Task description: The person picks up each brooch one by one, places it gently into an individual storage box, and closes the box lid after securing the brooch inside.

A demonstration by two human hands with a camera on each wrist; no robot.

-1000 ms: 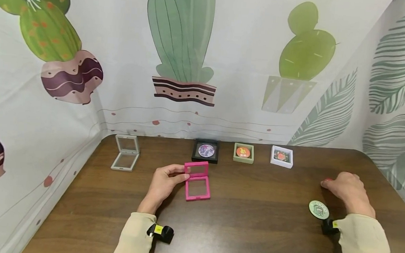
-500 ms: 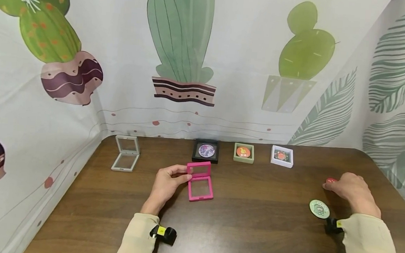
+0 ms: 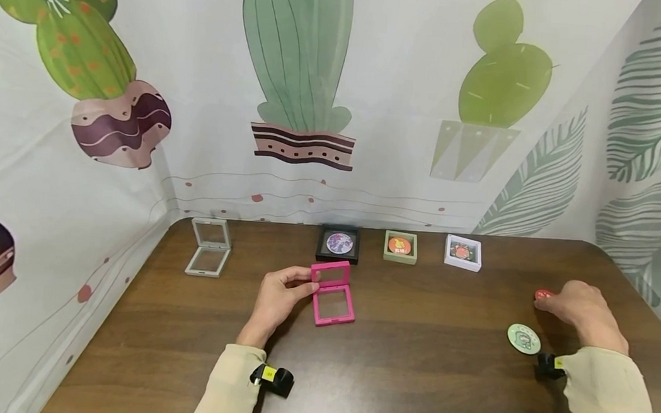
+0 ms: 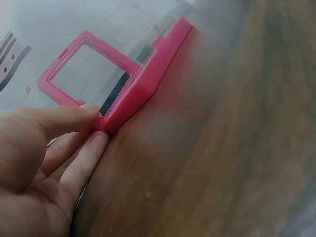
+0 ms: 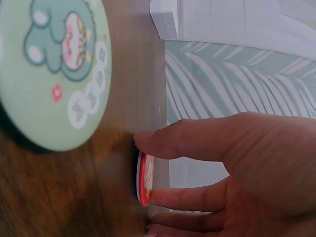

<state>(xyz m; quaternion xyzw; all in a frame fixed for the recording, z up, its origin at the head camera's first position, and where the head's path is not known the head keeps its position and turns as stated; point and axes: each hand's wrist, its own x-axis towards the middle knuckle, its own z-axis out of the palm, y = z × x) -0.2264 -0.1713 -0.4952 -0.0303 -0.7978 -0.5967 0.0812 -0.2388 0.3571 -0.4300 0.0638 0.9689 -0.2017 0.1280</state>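
Observation:
In the head view my left hand (image 3: 279, 298) pinches the left side of a pink frame case (image 3: 334, 304), its lid raised and clear windows showing. The left wrist view shows thumb and fingers at the hinge corner of the pink case (image 4: 131, 101). At the right, my right hand (image 3: 585, 310) holds a small round red badge (image 3: 543, 295) low at the table. From the right wrist, the thumb and a finger lie at opposite edges of the red badge (image 5: 144, 180). A larger pale green badge (image 3: 524, 339) with a cartoon lies nearer, left of that hand.
Along the back stand a black case (image 3: 337, 259) with a purple badge, a green case (image 3: 400, 259) with an orange badge and a white case (image 3: 463, 265) with a red badge. An opened grey case (image 3: 202, 273) stands at back left. A cactus-print cloth (image 3: 393, 109) hangs behind the table.
My left hand has slid the pink case slightly to the right. My right hand and the red badge have shifted a little right, and more of the badge shows.

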